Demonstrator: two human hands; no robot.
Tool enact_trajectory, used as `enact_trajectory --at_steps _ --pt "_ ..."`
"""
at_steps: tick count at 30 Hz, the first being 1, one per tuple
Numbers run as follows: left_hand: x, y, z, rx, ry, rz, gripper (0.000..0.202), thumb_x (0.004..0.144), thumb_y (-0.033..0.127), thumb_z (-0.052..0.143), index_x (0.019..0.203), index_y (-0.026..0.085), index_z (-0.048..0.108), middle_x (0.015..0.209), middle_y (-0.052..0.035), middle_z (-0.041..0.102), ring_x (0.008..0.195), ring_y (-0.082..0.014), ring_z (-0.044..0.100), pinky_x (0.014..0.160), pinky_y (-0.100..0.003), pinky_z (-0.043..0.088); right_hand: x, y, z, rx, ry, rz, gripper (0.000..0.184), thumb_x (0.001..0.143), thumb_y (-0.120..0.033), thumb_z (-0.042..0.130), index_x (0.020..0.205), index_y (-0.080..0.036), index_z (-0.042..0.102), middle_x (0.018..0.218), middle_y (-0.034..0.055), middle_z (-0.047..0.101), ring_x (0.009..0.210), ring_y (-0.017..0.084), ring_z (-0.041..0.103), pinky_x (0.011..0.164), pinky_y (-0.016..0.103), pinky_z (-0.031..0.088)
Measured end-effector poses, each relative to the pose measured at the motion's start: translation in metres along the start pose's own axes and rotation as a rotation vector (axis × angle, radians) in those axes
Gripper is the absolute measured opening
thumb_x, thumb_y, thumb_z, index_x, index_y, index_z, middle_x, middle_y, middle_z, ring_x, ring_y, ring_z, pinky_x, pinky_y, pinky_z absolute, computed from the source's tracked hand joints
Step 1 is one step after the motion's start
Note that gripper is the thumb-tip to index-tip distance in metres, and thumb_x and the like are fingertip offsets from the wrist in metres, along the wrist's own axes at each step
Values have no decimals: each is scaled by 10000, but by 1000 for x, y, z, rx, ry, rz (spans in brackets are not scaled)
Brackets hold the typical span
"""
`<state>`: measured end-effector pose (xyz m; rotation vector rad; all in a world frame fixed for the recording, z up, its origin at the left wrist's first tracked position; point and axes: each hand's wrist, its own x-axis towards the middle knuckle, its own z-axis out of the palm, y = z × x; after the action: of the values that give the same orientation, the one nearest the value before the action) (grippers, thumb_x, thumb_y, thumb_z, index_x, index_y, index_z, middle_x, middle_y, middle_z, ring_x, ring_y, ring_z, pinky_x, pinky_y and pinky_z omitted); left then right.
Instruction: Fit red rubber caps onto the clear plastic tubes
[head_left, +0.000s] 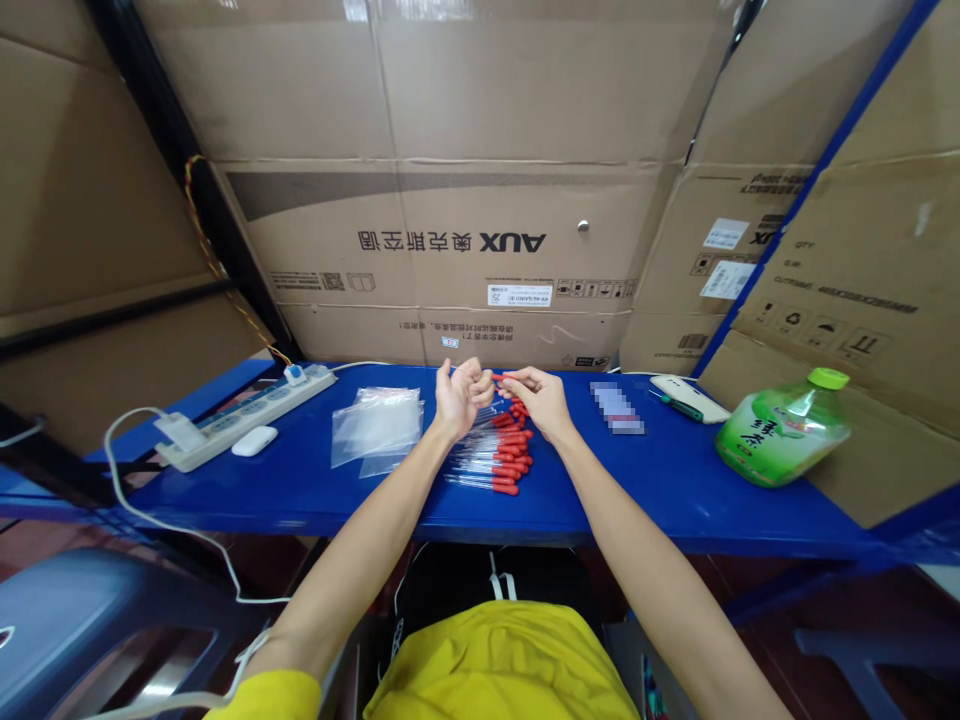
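Observation:
Between my two hands, just above the blue table (660, 500), is the red rubber bulb (499, 377) of a dropper. My right hand (546, 402) pinches it between thumb and fingertips. My left hand (461, 398) meets it from the other side, fingers curled in and thumb raised; whatever lies inside those fingers is hidden. Below the hands lies a pile of droppers (499, 460) with clear thin tubes and red bulbs, bulbs pointing right. My left forearm partly covers some clear plastic bags (379, 425) lying flat left of the pile.
Left on the table are a white power strip (247, 415) with cables and a small white case (254, 441). A pixelated flat item (617, 408), a green-handled tool (682, 405), a white object (709, 400) and a green tea bottle (784, 430) stand right. Cardboard (450, 200) walls the back.

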<state>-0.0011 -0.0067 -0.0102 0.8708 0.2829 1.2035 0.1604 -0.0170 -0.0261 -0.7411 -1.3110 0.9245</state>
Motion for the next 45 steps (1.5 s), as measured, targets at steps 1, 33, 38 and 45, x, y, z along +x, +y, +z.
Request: enact_trajectory --at_steps 1,33,38,45 --pt "0 0 1 0 4 -6 509 988 650 232 743 215 333 602 37 258 464 -102 226 461 -215 260 0 0 0 -8 0 2 393 678 -509 869 863 -183 751 793 67 781 720 229 742 774 394 616" --pt "14 9 -59 1743 -341 134 93 791 296 739 818 249 814 887 -39 741 826 -191 650 773 -278 450 1 5 -42 -758 -449 88 242 831 -370 644 772 -173 772 718 29 734 649 162 603 617 271 415" --pt "16 7 -61 1716 -372 123 92 802 287 749 840 244 822 908 -42 768 860 -200 671 801 -282 456 9 7 -47 -934 -215 -27 359 939 -415 544 740 -197 749 675 35 716 620 174 589 636 285 389" --pt "14 12 -58 1782 -349 54 133 796 247 751 899 263 833 963 -23 790 901 -204 698 800 -282 468 12 9 -53 -1035 33 -21 361 967 -434 512 815 -218 758 644 46 688 623 196 598 634 294 362"
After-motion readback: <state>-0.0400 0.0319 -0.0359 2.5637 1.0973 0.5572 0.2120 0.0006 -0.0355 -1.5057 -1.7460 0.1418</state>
